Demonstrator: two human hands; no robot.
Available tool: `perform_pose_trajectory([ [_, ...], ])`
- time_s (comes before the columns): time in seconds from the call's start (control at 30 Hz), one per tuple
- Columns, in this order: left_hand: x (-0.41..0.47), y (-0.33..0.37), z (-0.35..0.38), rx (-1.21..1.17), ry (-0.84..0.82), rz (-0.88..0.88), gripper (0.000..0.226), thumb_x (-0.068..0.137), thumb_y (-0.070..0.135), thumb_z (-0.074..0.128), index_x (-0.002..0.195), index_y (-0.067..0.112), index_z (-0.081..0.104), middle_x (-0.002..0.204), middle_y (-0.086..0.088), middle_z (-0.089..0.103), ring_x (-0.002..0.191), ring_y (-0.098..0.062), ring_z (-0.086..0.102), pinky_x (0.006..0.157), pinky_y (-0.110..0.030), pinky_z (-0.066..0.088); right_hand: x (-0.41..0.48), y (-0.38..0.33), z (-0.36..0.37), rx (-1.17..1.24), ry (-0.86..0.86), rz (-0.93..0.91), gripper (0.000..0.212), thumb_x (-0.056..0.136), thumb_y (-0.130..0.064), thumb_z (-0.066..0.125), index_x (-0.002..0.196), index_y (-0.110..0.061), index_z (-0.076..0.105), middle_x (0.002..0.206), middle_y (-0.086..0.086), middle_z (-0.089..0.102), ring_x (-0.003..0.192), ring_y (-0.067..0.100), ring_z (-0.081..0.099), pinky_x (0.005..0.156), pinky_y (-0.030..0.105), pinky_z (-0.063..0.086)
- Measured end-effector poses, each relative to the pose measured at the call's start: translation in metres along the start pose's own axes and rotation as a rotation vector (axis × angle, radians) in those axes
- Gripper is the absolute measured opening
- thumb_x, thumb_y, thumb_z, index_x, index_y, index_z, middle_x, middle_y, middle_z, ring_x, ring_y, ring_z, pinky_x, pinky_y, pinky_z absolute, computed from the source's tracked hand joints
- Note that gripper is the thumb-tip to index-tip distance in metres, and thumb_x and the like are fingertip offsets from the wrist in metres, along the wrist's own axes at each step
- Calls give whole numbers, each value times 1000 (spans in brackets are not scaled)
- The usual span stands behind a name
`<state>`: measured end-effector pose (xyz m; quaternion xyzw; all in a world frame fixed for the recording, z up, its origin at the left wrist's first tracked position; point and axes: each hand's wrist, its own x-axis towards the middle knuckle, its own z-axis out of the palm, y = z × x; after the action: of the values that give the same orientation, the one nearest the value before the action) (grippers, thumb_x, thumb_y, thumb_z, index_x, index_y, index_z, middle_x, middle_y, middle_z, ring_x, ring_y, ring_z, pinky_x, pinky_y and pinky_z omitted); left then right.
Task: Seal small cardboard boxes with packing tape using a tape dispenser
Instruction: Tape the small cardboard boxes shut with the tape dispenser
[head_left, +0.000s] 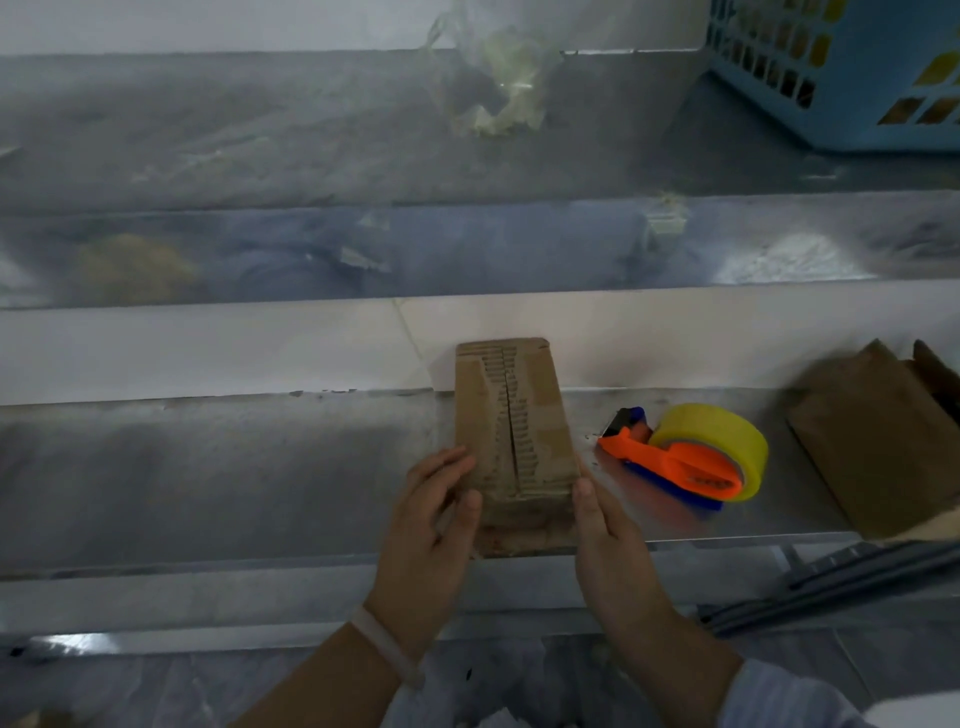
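Note:
A small brown cardboard box lies on the metal shelf, its long side running away from me, with a torn strip and an open seam down its top. My left hand presses against its near left side and my right hand against its near right side, so both hold the box. Just right of the box lies an orange and blue tape dispenser with a yellow tape roll, untouched.
More brown cardboard boxes sit at the right end of the shelf. A blue plastic basket stands at the far upper right. Crumpled clear tape hangs above the upper shelf.

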<state>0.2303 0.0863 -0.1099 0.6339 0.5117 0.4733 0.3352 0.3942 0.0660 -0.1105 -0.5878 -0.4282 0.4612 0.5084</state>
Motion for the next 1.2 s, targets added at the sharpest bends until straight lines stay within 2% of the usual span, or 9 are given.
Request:
perform_pose_trajectory([
  [0.13,2,-6,-2,-154,13,-236,53,81,45,59,128,23,55,132,11,53,114,6,53,92,-15,48,1,8,-3,9,23,68,34,103,-37,30,117,-42,60,101,-38,64,95,-24,54,67,-7,37],
  [0.37,-6,-16,12,-130,-30,-172,42,96,36,49,137,26,47,125,18,61,116,4,55,92,-13,46,4,20,-4,18,-5,8,39,97,-40,31,120,-32,61,114,-22,67,110,-5,58,85,5,44],
  [0.5,-14,-16,21,-311,-23,-280,51,94,38,42,143,26,39,121,33,58,115,10,52,86,-4,42,2,24,-4,-63,-5,143,49,83,-69,25,122,-58,52,107,-41,59,102,-21,49,78,-6,32],
  [0.63,-15,-16,28,-504,-20,-422,61,87,49,46,144,28,40,127,24,59,116,8,53,90,-8,44,5,32,-9,-126,-5,245,73,68,-90,19,129,-59,44,119,-30,51,110,-5,43,92,14,31],
  [0.77,-6,-21,15,-609,-127,-518,70,78,51,60,141,27,45,133,9,58,123,-9,54,106,-37,42,15,33,-22,-2,-183,191,55,87,-73,29,133,-50,48,133,-23,56,129,1,45,114,41,30],
  [0.83,-6,-21,10,-423,-143,-406,59,86,51,58,139,25,49,134,8,57,124,-6,52,104,-29,43,18,36,-24,-7,-233,153,51,91,-68,29,133,-48,49,133,-22,56,129,0,46,113,38,31],
  [0.97,-8,-22,5,-137,-143,-172,44,92,34,48,134,21,53,130,7,60,120,-2,53,94,-16,45,15,37,-20,-139,-170,-80,42,94,-63,29,126,-51,54,123,-27,61,119,-5,53,95,10,42],
  [1.1,0,-26,-7,92,-242,-34,46,94,24,55,139,20,47,129,9,60,119,-6,55,99,-32,47,27,26,-33,-298,-261,-272,37,104,-30,35,138,-35,48,132,-14,58,126,9,51,103,41,44],
  [1.2,4,-22,-14,-82,-373,-53,59,89,21,65,141,31,39,129,20,59,120,-1,54,93,-21,49,32,18,-46,-389,-327,-291,48,100,-46,38,147,-40,29,142,-22,46,133,4,42,108,43,39],
])
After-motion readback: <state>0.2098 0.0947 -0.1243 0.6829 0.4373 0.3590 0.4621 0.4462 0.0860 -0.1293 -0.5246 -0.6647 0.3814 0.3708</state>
